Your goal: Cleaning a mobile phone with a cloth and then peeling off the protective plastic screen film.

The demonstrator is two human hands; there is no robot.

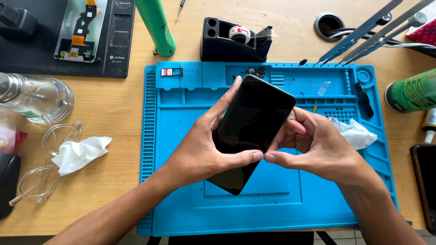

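Note:
A black smartphone with a dark glossy screen is held tilted above the blue silicone work mat. My left hand grips its left edge, the index finger reaching up to the top corner and the thumb pressing across the lower screen. My right hand holds the right edge, its thumb tip meeting the left thumb on the glass. The phone's bottom corner points toward me, just above the mat.
A crumpled white wipe lies on the mat's right side, another wipe beside clear glasses at left. A tape dispenser, green tool, glass bottle, green can, tweezers and a disassembled phone ring the mat.

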